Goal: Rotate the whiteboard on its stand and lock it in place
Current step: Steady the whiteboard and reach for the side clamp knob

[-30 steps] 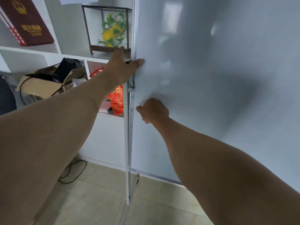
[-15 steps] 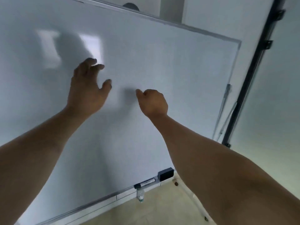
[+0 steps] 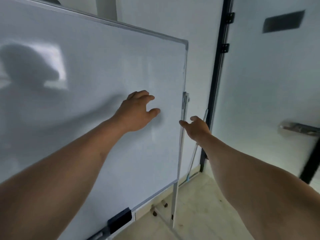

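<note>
The whiteboard (image 3: pixel 90 70) fills the left and middle of the head view, its white face towards me and its metal frame running down the right side. A silver stand post (image 3: pixel 180 144) runs along that right edge, with a pivot bracket (image 3: pixel 185 99) at mid height. My left hand (image 3: pixel 138 111) hovers in front of the board face near the right edge, fingers spread, holding nothing. My right hand (image 3: pixel 196 126) reaches at the right frame just below the bracket, fingers apart, thumb near the post. Whether it touches the frame is unclear.
A black eraser (image 3: pixel 119 220) sits on the board's bottom tray. The stand's feet with castors (image 3: pixel 159 207) rest on the beige tiled floor. A dark door frame (image 3: pixel 216 80) and a frosted glass door with a metal handle (image 3: pixel 297 128) stand close on the right.
The view has swung from the board's left edge by the shelves to its right edge. Both hands have moved right; my right hand has gone from a fist to spread fingers at the frame.
</note>
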Motion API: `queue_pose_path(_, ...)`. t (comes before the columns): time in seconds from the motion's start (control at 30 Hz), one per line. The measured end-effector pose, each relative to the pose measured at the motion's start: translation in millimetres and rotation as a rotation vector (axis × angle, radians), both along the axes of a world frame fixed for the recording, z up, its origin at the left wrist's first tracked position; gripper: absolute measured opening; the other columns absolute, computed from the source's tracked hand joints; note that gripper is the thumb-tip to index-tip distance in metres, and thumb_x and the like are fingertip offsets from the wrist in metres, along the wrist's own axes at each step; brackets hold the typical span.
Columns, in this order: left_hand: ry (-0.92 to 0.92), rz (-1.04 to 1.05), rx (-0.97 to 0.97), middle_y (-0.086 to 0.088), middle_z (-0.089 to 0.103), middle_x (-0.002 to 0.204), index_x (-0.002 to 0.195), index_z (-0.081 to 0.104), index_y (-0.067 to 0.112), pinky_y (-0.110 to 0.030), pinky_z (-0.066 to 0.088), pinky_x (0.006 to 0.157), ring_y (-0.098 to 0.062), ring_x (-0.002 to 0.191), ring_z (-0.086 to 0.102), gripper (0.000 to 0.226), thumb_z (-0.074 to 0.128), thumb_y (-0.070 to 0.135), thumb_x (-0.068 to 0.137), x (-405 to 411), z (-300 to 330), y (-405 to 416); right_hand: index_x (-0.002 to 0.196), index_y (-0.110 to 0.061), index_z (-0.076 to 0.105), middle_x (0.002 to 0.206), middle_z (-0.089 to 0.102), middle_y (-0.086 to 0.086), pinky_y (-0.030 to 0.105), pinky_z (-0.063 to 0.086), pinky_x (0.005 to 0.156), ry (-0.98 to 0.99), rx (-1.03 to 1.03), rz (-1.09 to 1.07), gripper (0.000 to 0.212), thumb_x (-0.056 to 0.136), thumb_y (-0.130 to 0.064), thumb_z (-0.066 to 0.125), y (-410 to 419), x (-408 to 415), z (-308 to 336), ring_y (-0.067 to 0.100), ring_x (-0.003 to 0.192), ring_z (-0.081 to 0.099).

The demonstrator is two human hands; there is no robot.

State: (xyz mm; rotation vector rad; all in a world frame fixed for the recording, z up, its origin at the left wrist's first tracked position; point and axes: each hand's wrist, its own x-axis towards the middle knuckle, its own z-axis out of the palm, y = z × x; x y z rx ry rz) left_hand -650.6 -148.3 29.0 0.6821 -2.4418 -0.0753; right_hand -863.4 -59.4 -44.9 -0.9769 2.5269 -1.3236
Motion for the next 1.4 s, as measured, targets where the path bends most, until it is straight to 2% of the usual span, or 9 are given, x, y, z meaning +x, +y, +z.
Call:
queue_pose_path(0.07,-0.071,-0.003,-0.022,0.004,0.023,0.159,0.148,0.034,0.023,-0.035,0.015,0.118,-0.018,0.147,0.012,0.061,0.047,0.05,0.095,-63,-1,-9,0.152,-0.011,0.029,0.151,0.043,0.011,0.038,0.04,0.106,-0.041,0.08,0.065,0.079,0.09,-0.05,0.058,-6,-53,-9,0.031,0.135,0.044)
queue_pose_path(0.17,-0.158,0.011,-0.04,0.003,0.02,0.161,0.149,0.03,0.024,-0.037,0.013,0.119,-0.019,0.148,0.009,0.064,0.045,0.053,0.094,-149,-3,-26,0.155,-0.007,0.02,0.159,0.029,0.013,0.037,0.029,0.113,-0.094,0.178,0.131,0.083,0.092,-0.047,0.057,-28,-128,-20,0.03,0.145,0.031)
queue_pose_path(0.4,-0.268,0.007,0.01,0.002,0.022,0.16,0.15,0.028,0.022,-0.037,0.017,0.119,-0.018,0.147,0.011,0.065,0.047,0.05,0.094,-282,-16,-57,0.154,-0.008,0.023,0.152,0.043,0.01,0.035,0.032,0.111,-0.181,0.209,0.254,0.078,0.093,-0.045,0.055,-86,-228,-47,0.028,0.141,0.039)
queue_pose_path(0.7,-0.345,0.058,-0.016,-0.001,0.019,0.161,0.15,0.027,0.022,-0.043,0.017,0.119,-0.023,0.148,0.01,0.065,0.049,0.047,0.093,-354,-25,-104,0.154,-0.012,0.025,0.155,0.04,0.007,0.037,0.032,0.114,-0.125,0.197,0.346,0.072,0.096,-0.048,0.047,-147,-272,-60,0.026,0.142,0.038)
queue_pose_path(0.8,-0.371,0.076,-0.064,-0.002,0.022,0.159,0.149,0.029,0.02,-0.045,0.019,0.119,-0.025,0.146,0.013,0.067,0.049,0.047,0.091,-369,-38,-122,0.145,-0.014,0.044,0.145,0.053,0.007,0.034,0.038,0.104,-0.033,0.231,0.372,0.061,0.096,-0.05,0.043,-168,-279,-67,0.026,0.133,0.048)
queue_pose_path(0.9,-0.405,0.082,-0.094,-0.003,0.02,0.16,0.148,0.029,0.02,-0.047,0.02,0.118,-0.025,0.147,0.013,0.069,0.048,0.049,0.088,-376,-51,-139,0.109,-0.012,0.065,0.11,0.068,0.007,0.031,0.04,0.078,0.043,0.231,0.356,0.043,0.098,-0.045,0.039,-184,-282,-72,0.029,0.109,0.062)
queue_pose_path(0.97,-0.412,0.077,-0.119,-0.003,0.022,0.159,0.147,0.03,0.019,-0.046,0.02,0.118,-0.024,0.146,0.015,0.069,0.047,0.049,0.087,-378,-56,-147,0.091,-0.009,0.064,0.093,0.066,0.008,0.032,0.041,0.073,0.108,0.235,0.326,0.037,0.1,-0.036,0.039,-190,-284,-72,0.032,0.099,0.063)
queue_pose_path(1.1,-0.386,0.072,-0.14,-0.004,0.024,0.158,0.146,0.033,0.015,-0.046,0.021,0.118,-0.025,0.145,0.018,0.068,0.049,0.047,0.088,-384,-56,-154,0.074,-0.009,0.06,0.084,0.064,0.011,0.033,0.044,0.068,0.096,0.194,0.274,0.034,0.097,-0.029,0.046,-198,-287,-70,0.031,0.081,0.058)
queue_pose_path(1.4,-0.36,0.086,-0.11,-0.006,0.022,0.158,0.144,0.035,0.013,-0.045,0.021,0.118,-0.025,0.146,0.016,0.069,0.05,0.048,0.086,-389,-56,-174,0.077,-0.009,0.059,0.079,0.06,0.008,0.03,0.038,0.066,0.114,0.2,0.25,0.032,0.097,-0.029,0.043,-221,-289,-70,0.028,0.077,0.053)
